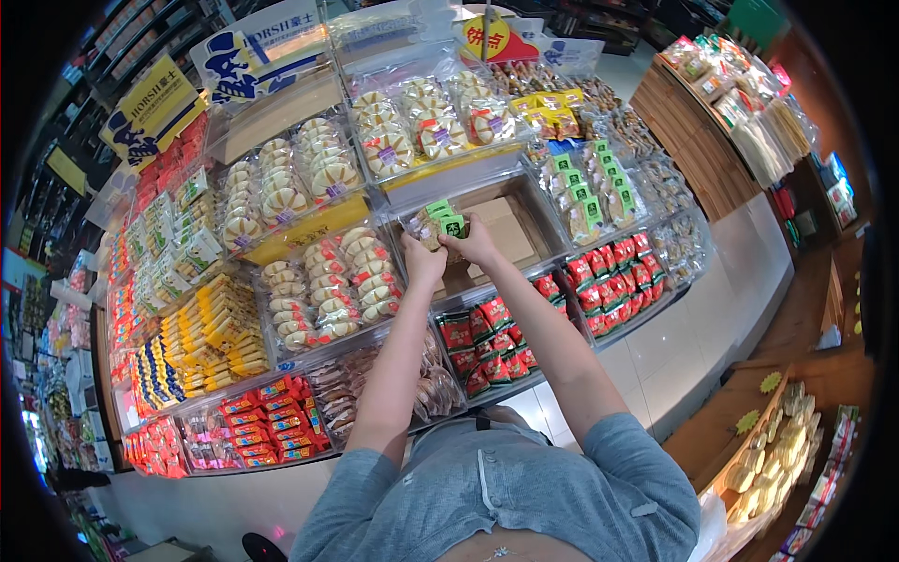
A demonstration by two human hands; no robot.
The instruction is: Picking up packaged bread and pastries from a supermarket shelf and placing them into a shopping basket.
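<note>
My left hand and my right hand together grip a few clear packets with green labels. They hold them over the left part of a bin with cardboard inside. Similar green-labelled packets stand in rows in the bin to the right. Left of my hands, packaged round buns with red labels fill another bin. Red packets with dark edges lie in the bin below my right forearm.
Clear dividers separate the bins. Striped round buns and sign boards stand at the back. Yellow packets are at the left. A wooden display stand is at the far right, and more wooden shelving stands at the lower right.
</note>
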